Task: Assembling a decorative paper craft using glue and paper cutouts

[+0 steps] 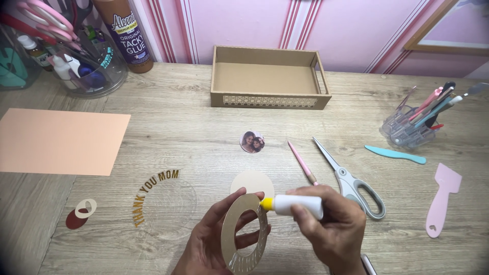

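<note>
At the far left lies a peach paper sheet point(61, 141), then arched gold letters point(153, 193) on the wooden desk point(193, 122). The left hand point(214, 244) pinches a beige card ring point(245, 231), held on edge low at centre. The right hand point(331, 229) closes round a small white glue bottle point(298, 205), yellow tip at the ring's rim. Gluing looks underway; 1 steady bead round the band seems needed. Scissors point(351, 183) lie right

Both hands are bare: no gloves, no rings that show. The left hand point(211, 243) has no sleeve at its wrist. On the right hand point(333, 229), a pale band with a dark edge, perhaps a watch, sits at the wrist, cut off by the frame.
</note>
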